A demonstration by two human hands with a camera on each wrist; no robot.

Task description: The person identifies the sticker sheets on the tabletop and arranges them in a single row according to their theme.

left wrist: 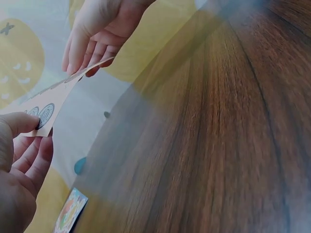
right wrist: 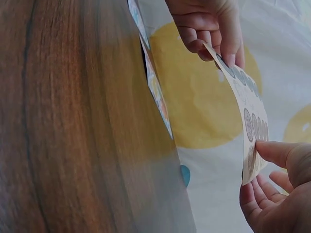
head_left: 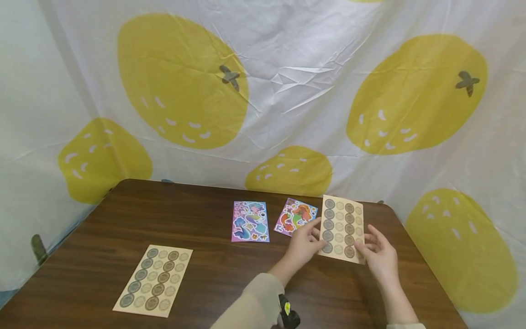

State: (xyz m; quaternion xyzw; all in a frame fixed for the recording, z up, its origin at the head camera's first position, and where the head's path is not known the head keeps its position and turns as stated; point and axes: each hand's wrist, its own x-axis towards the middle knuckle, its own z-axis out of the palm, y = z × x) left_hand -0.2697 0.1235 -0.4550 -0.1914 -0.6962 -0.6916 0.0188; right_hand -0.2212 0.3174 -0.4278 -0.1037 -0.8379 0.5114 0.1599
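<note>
Both hands hold up a cream sticker sheet (head_left: 342,228) printed with rows of round grey and brown seals. My left hand (head_left: 303,246) pinches its left edge near the lower corner, thumb on the printed face and fingers behind. On the opposite edge, my right hand (head_left: 380,256) grips low down, thumb in front. The sheet bows slightly between them and is clear of the table, as the right wrist view shows. Behind the left hand lies a mermaid sticker sheet (head_left: 293,214) in orange and green, partly covered by that hand.
A brown wood-grain table (head_left: 230,283) carries the other sheets. A blue and purple mermaid sticker sheet (head_left: 249,221) lies at the back middle. Another cream sheet of round seals (head_left: 154,281) lies at the front left. A white curtain (head_left: 296,91) with yellow fruit hangs behind the table.
</note>
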